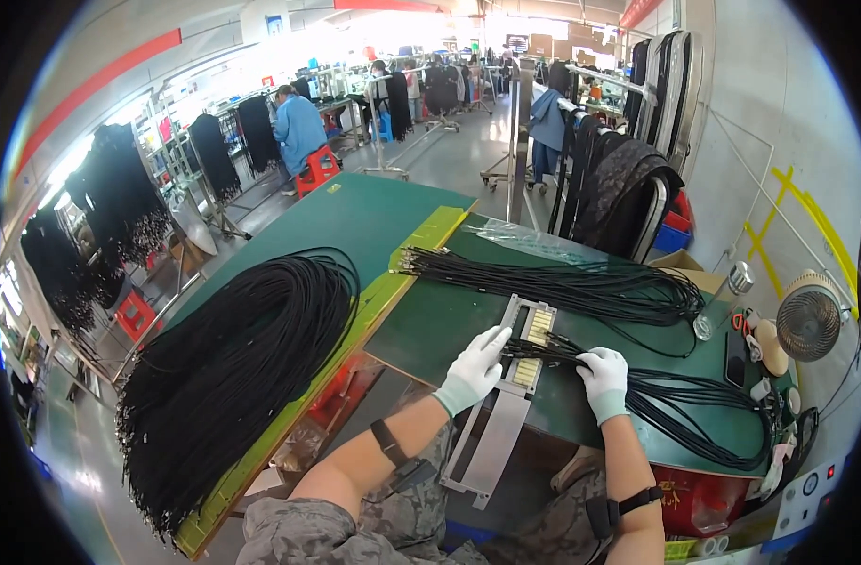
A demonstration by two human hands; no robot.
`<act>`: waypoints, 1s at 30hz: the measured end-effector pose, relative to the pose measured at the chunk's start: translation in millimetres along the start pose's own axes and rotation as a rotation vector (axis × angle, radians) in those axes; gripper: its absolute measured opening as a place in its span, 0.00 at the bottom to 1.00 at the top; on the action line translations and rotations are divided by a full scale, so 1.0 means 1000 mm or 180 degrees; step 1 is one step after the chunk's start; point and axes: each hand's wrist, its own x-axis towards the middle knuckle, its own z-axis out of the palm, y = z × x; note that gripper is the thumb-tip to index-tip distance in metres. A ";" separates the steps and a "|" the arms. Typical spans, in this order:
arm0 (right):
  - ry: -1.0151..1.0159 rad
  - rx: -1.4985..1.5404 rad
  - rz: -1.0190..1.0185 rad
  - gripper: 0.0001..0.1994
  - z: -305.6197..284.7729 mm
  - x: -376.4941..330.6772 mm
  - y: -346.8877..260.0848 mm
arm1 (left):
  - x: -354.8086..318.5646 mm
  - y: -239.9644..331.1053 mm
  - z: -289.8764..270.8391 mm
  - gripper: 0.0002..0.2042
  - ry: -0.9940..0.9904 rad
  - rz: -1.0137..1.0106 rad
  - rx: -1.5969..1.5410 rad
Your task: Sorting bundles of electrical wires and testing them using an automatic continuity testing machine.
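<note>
Cable ends under both hands — fixture slots blurred

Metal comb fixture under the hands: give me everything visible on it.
The metal fixture is a long, flat grey plate lying on the green table, its lower end overhanging the near edge. Its upper part carries a frame with pale yellow slotted strips. Thin black cables cross it there. The gloved left hand rests on its left side, the gloved right hand presses cables beside it.
</note>
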 end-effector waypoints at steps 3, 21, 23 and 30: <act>-0.0110 0.0029 -0.0039 0.11 0.001 -0.002 0.002 | 0.001 -0.005 0.006 0.32 0.0049 -0.0024 -0.0057; -0.0144 0.0007 -0.0098 0.13 0.000 -0.014 0.008 | -0.004 -0.002 0.005 0.32 -0.0130 -0.0150 0.0239; -0.0182 -0.0009 0.0025 0.13 -0.001 -0.015 0.008 | -0.004 -0.002 0.007 0.32 -0.0144 -0.0134 0.0161; -0.0025 0.0120 -0.0105 0.12 -0.001 -0.006 0.000 | 0.000 -0.006 -0.001 0.29 -0.0133 -0.0055 0.0428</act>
